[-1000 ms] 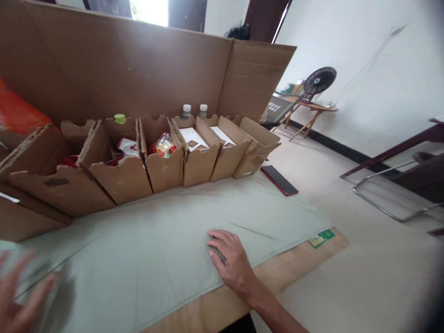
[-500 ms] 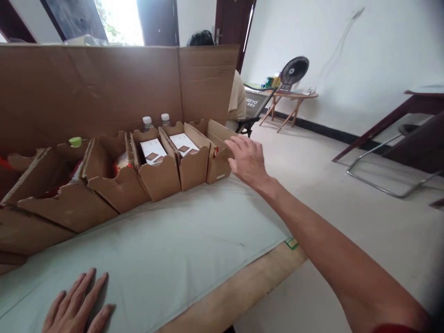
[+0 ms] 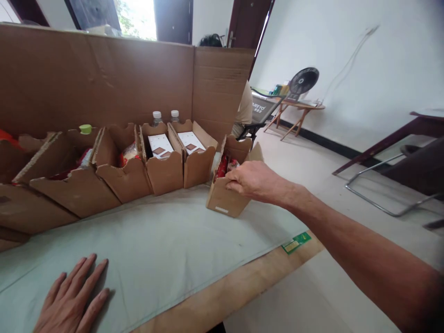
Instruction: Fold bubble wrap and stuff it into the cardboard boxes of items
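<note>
Your right hand grips the cardboard box near the desk's right edge.
The box sits at an angle, slightly apart from the row of boxes, with red packaging inside; your fingers close on its near rim. Your left hand lies palm down, fingers spread wide, on the pale green cloth, toward the near edge of the desk, holding nothing.

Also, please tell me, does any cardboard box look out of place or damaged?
The rightmost box, gripped by the right hand, stands apart from the row of other boxes, and askew to it. Their top edges look rough; I cannot tell whether that is damage.
</note>
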Available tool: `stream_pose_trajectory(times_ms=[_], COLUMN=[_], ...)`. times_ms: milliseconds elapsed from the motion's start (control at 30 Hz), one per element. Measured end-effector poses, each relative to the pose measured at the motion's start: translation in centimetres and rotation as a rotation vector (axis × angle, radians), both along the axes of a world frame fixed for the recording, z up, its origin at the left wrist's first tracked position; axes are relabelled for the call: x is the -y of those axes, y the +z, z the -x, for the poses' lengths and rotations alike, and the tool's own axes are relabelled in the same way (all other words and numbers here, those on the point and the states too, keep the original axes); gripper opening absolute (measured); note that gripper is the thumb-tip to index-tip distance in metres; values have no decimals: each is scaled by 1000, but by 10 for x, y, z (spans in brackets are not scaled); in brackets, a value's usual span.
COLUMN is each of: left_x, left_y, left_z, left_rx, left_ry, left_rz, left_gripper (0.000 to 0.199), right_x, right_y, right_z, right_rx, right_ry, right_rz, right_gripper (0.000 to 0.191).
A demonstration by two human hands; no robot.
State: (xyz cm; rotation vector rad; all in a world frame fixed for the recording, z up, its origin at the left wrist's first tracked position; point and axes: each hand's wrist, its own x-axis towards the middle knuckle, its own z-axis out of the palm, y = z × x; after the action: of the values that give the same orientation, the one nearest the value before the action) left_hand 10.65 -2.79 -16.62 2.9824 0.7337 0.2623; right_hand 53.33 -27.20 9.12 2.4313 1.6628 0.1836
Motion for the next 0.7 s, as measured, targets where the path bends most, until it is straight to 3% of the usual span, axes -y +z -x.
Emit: stream_pose_trajectory(times_ms=[133, 233, 333, 400, 500, 567, 633, 700], left_x=[5, 9, 11, 12, 18, 25, 30, 30], left_y=[8, 15, 19, 20, 20, 24, 34, 50], left_z=[-4, -8, -12, -11, -6, -7, -18, -40], left_rx=[15, 56, 115, 165, 240, 286, 330, 377], left_ry=[-13, -25, 1, 18, 17, 22, 48, 74], left_rz=[11, -2, -9, -11, 21, 70, 141, 249], left_gripper=[64, 63, 59, 57, 52, 52, 54, 54], right_x=[-44, -89, -124, -130, -102, -64, -23, 9], right_y=[16, 22, 27, 29, 24, 8, -23, -62], right_z=[35, 55, 72, 81, 85, 79, 65, 48], right_rx=[-204, -371, -689, -897, -817, -649, -574, -651], right_ry=[93, 58, 39, 139, 256, 154, -23, -177], right_rz=[14, -63, -245, -428, -777, -1042, -1308, -1490], right_gripper=[19, 24, 25, 22, 17, 14, 13, 13])
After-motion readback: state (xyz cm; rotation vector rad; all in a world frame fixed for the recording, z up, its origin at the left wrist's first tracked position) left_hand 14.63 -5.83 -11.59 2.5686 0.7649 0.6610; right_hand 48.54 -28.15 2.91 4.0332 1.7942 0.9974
